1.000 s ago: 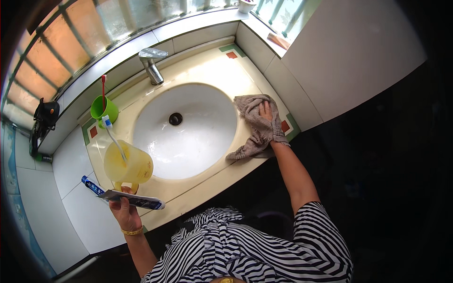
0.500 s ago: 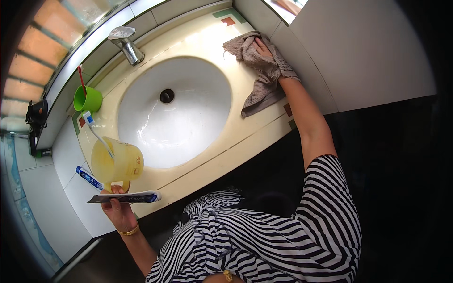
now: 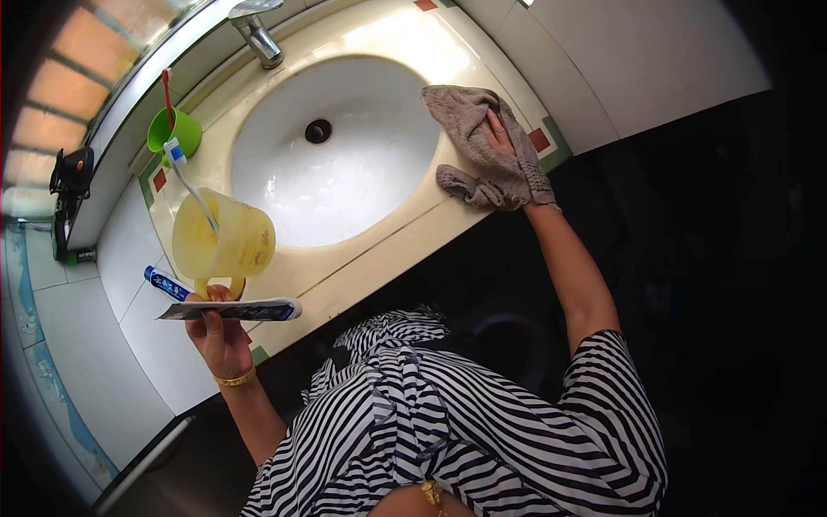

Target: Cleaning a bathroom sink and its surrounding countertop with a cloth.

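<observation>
My left hand (image 3: 222, 340) is closed at the near left, gripping the handle of a translucent yellow cup (image 3: 228, 237) along with a flattened dark and white toothpaste tube (image 3: 258, 310). A white and blue toothbrush (image 3: 196, 188) leans inside that cup. Beside the cup's handle a blue toothpaste tube (image 3: 167, 283) pokes out behind my fingers; whether they grip it too is hidden. On the right, my right hand (image 3: 499, 136) presses a grey-brown cloth (image 3: 465, 119) onto the counter by the sink's right rim. Folds of the cloth cover much of that hand and its wrist.
A white oval sink (image 3: 345, 189) with a dark drain is set into the cream counter (image 3: 362, 255). Behind it stands a chrome faucet (image 3: 260, 41). A green cup (image 3: 191, 133) holding a red toothbrush (image 3: 166, 99) sits at the far left. Tiled wall (image 3: 655, 69) borders the right side.
My right hand has drawn the cloth nearer, from the counter's back right toward its front right corner. The left hand keeps its hold on the cup and tube. The view has shifted slightly.
</observation>
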`<state>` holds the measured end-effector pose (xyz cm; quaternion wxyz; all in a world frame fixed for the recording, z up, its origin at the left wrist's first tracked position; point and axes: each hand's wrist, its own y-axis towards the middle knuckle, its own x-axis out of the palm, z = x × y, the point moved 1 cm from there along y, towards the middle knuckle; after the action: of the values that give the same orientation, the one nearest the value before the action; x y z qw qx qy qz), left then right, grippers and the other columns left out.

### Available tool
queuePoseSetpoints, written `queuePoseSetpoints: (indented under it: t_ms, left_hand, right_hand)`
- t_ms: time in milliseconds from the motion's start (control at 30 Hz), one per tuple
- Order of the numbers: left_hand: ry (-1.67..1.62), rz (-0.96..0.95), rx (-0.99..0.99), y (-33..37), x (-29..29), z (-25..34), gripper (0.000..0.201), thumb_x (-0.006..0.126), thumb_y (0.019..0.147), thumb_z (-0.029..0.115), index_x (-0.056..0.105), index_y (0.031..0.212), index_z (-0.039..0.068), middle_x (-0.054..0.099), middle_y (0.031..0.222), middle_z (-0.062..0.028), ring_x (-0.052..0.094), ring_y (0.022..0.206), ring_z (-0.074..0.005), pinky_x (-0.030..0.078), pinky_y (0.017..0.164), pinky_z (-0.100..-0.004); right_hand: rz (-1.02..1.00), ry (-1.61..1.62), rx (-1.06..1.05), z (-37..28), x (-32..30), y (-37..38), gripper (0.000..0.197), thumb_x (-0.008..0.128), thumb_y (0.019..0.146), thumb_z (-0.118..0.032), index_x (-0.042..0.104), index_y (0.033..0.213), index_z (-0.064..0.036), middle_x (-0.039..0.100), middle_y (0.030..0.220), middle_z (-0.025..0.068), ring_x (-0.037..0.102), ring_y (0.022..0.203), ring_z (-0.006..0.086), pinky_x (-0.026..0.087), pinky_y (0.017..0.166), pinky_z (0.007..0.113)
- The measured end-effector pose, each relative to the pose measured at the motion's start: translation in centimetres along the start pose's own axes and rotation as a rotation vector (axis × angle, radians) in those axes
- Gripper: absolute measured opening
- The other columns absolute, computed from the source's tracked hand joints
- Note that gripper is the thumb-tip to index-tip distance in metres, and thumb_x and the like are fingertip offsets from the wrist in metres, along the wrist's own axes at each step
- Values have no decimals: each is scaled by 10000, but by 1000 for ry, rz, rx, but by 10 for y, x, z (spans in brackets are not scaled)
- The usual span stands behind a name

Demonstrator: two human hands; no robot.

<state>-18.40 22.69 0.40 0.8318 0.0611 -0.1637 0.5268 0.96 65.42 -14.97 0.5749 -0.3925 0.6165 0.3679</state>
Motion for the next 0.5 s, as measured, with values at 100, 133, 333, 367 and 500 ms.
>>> queuePoseSetpoints:
  t_ms: [100, 133, 333, 367, 500]
  left_hand:
    - [-7, -23, 22, -4, -10, 2, 135, 596, 845, 144, 480, 853, 74, 471, 864, -50, 424, 850, -169, 362, 759, -277]
    - [-11, -28, 41, -5, -14, 1, 128, 590, 849, 142, 483, 860, 72, 474, 865, -51, 430, 850, -167, 367, 756, -276]
    - [-51, -19, 105, -22, -38, 4, 134, 591, 849, 152, 496, 887, 65, 491, 885, -55, 448, 857, -161, 383, 754, -273]
    - [-66, -17, 118, -23, -41, 4, 140, 594, 847, 156, 497, 889, 64, 493, 883, -55, 448, 857, -161, 383, 753, -272]
    - [-55, 44, 132, -42, -58, 6, 151, 602, 842, 165, 514, 914, 66, 495, 881, -51, 448, 842, -161, 378, 787, -313]
  right_hand:
    - [-23, 95, 22, -46, -4, -21, 634, 514, 804, -356, 295, 1366, -162, 131, 1462, 40, 193, 1322, 276, 180, 1077, 414]
    - [-11, 106, 2, -61, -4, -26, 635, 517, 802, -360, 297, 1364, -162, 135, 1461, 43, 199, 1320, 280, 185, 1075, 421]
    - [38, 223, -254, -163, 3, -46, 589, 474, 826, -382, 325, 1349, -155, 195, 1442, 57, 242, 1303, 290, 217, 1059, 432]
    - [16, 221, -279, -186, -1, -49, 567, 455, 833, -360, 334, 1343, -144, 221, 1433, 61, 273, 1285, 301, 243, 1049, 427]
    - [74, 278, -468, -262, 3, -54, 549, 430, 834, -317, 350, 1325, -85, 248, 1420, 91, 317, 1256, 312, 287, 1022, 426]
